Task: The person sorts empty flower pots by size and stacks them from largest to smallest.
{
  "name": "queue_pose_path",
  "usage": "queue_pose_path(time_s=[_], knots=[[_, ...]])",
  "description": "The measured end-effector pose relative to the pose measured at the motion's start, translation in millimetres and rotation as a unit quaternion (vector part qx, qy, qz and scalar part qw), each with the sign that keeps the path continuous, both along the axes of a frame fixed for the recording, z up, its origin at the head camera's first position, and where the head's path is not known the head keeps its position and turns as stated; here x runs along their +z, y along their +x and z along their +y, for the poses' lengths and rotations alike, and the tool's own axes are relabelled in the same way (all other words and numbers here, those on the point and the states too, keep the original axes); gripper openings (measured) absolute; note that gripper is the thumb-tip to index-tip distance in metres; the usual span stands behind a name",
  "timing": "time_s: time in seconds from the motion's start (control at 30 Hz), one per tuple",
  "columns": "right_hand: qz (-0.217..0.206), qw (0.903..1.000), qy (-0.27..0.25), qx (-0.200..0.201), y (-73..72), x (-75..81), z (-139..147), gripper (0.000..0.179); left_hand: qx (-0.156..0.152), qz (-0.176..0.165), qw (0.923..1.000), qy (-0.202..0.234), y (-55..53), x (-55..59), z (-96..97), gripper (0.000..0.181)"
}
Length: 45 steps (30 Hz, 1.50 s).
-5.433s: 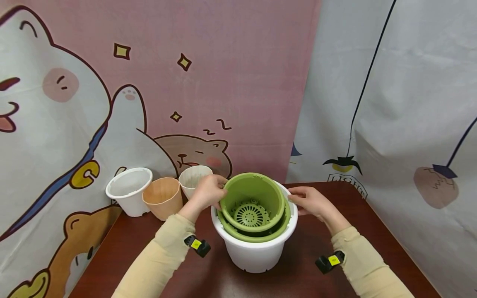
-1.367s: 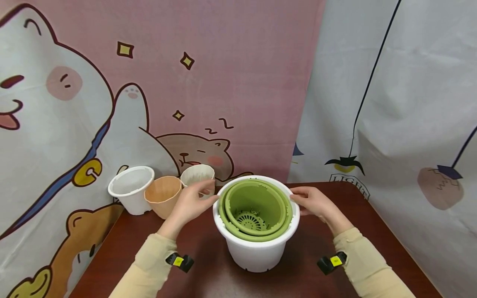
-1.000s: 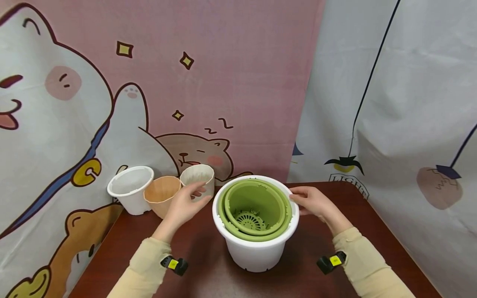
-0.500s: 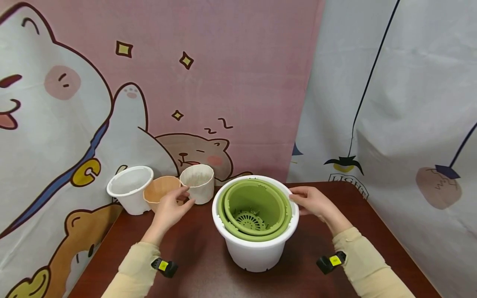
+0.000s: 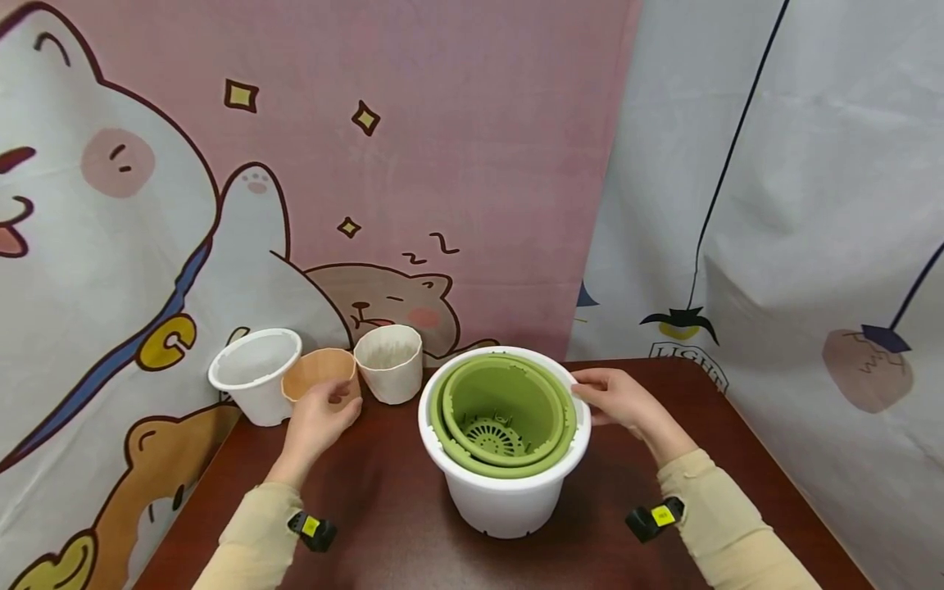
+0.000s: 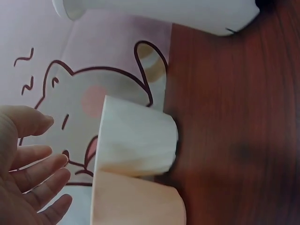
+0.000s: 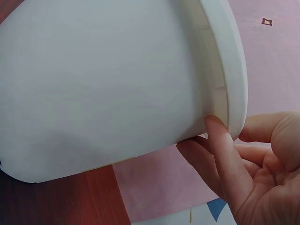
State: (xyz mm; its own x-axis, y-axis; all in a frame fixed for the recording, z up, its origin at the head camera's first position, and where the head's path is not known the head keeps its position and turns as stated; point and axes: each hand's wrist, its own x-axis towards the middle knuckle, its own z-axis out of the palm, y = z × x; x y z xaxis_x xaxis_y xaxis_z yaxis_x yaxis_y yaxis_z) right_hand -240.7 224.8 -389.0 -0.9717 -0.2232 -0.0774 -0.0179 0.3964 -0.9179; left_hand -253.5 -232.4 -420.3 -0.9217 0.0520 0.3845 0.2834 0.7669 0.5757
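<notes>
On the table, a large white plant pot (image 5: 501, 508) holds two nested green pots. The inner green pot (image 5: 509, 393), with a slotted bottom, sits within the outer green pot (image 5: 509, 473). My right hand (image 5: 623, 401) pinches the white pot's rim on its right side; the right wrist view shows thumb and fingers on either side of that rim. My left hand (image 5: 317, 422) is in front of the peach pot (image 5: 313, 370) in the head view. In the left wrist view its fingers (image 6: 44, 171) are loosely spread, apart from the pots, with nothing held.
A cream pot (image 5: 391, 369) stands right of the peach pot, and a smaller white pot (image 5: 258, 397) to its left, all along the back left of the dark red table (image 5: 391, 533). A cartoon-printed cloth (image 5: 487, 164) hangs behind.
My left hand has let go of the inner green pot, which now sits lower in the outer one. The left hand has moved leftward to the peach pot. My right hand stays at the rim.
</notes>
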Motion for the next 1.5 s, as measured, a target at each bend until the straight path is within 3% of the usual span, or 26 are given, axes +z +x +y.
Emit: queue_pose_path(time_s=[0.93, 1.2, 1.5], knots=[[0.005, 1.0000, -0.003, 0.008, 2.6, 0.2, -0.5, 0.045, 0.066, -0.030, 0.9964, -0.045, -2.2, -17.0, -52.9, 0.045], [0.001, 1.0000, -0.005, 0.006, 1.7, 0.7, -0.5, 0.045, 0.093, -0.002, 0.9933, -0.067, -0.9, -21.2, -72.1, 0.048], [0.002, 1.0000, -0.001, 0.007, 1.9, 0.4, -0.6, 0.045, 0.120, 0.018, 0.9884, -0.091, -8.6, -23.4, -90.3, 0.049]])
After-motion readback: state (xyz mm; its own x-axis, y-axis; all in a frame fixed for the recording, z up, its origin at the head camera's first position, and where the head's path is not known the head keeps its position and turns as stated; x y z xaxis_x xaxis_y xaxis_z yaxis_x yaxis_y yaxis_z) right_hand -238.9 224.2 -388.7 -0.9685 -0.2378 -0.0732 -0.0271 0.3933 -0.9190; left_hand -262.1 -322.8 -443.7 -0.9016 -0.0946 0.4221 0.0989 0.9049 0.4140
